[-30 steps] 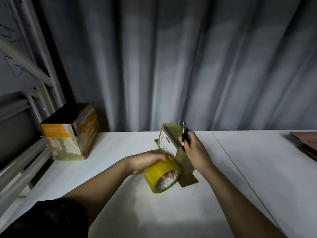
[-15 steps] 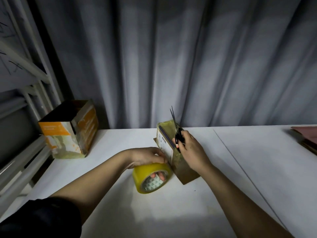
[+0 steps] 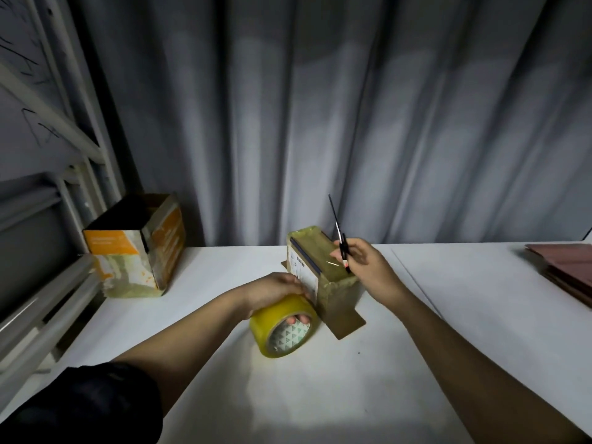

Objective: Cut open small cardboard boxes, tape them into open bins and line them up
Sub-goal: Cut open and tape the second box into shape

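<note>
Table (image 3: 480, 315): fingers (image 3: 299, 319) inside tape roll (image 3: 282, 328)

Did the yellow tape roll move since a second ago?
Yes. The yellow tape roll, gripped by the left hand, slid left, toward the person, along the brown box. It sat near the box's flap before.

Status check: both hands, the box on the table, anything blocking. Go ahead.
Left hand grips tape roll against small box. Right hand holds scissors, blades up. Orange bin far left, nothing blocking.
</note>
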